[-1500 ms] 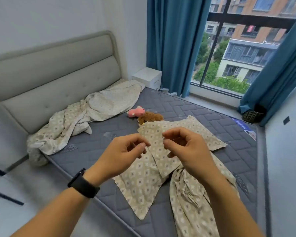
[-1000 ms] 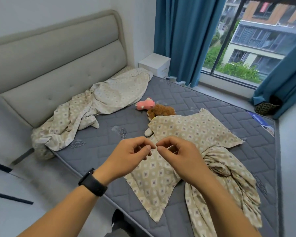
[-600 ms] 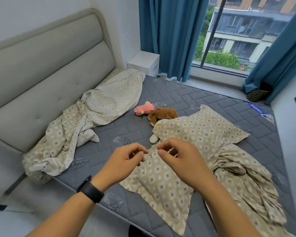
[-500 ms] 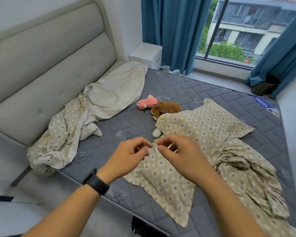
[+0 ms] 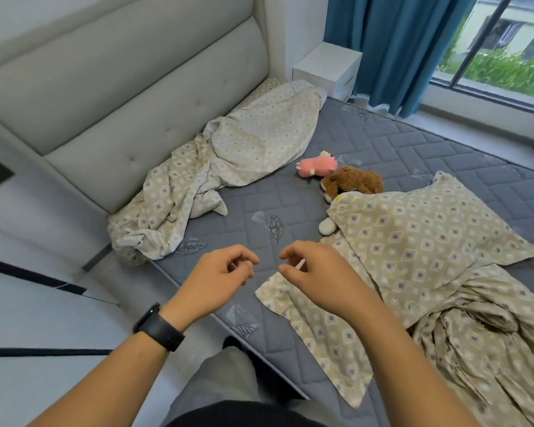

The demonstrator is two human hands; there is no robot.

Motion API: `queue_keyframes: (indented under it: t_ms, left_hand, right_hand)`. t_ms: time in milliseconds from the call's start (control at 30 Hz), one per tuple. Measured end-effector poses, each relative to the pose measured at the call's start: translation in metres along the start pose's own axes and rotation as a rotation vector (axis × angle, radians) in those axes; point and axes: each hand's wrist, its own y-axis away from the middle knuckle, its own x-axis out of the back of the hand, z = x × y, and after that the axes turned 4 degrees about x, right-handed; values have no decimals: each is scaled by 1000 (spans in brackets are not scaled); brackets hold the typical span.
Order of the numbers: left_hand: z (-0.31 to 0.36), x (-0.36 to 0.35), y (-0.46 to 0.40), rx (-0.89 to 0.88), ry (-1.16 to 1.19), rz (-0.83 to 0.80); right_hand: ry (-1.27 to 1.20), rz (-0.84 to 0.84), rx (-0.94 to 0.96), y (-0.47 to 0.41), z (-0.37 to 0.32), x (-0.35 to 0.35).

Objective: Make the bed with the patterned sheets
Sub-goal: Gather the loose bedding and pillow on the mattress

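Both the left hand and right hand hover loosely curled, holding nothing. The patterned pillowcase lies flat just beyond the right hand, its long axis running from that hand away to the right.

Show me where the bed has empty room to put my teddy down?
Bare mattress shows between the crumpled sheet by the headboard and the flat patterned sheet. More lies behind the plush toys, toward the window. The near right side is crowded with bunched sheet.

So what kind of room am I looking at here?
A bedroom, most likely at home: a bare quilted mattress against a padded headboard, patterned sheets strewn on it, and a white nightstand beside blue curtains.
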Motion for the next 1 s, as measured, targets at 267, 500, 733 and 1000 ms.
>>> queue_keyframes:
  t_ms: [267, 500, 733, 1000]
  left_hand:
    - [-43, 63, -67, -15, 7, -62]
    - [-95, 179, -153, -51, -73, -116]
    - [-129, 238, -187, -44, -164, -174]
    - [-171, 257, -183, 173, -6, 29]
  right_hand:
    - [85, -43, -28, -87, -34, -42]
    - [147, -45, -58, -194, -100, -88]
    - [128, 46, -75, -229, -128, -97]
    - [177, -61, 15, -271, -138, -117]
